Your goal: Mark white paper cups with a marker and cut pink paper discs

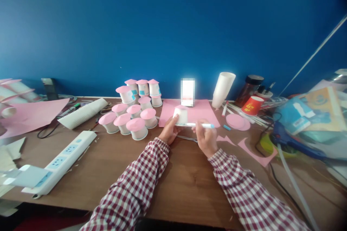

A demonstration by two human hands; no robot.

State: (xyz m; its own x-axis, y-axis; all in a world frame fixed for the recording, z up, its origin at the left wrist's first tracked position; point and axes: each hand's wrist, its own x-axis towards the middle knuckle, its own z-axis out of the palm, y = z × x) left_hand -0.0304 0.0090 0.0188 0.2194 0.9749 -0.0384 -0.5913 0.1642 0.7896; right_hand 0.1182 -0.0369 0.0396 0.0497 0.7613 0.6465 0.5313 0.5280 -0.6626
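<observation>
My left hand is closed around a white paper cup, which stands upside down over a pink paper sheet. Between the fingers of my right hand is a white marker with a light blue end; its tip points left at the cup's lower rim. A pair of scissors lies on the table beneath my hands, partly hidden. A blue marker cap rests to the right. Several finished-looking cups with pink cone tops stand at the left, some with blue patches.
A lit phone leans by the blue wall. Right of it are stacked paper cups, pink paper discs, a red cup and a blue glue gun with a cord. A power strip lies at left.
</observation>
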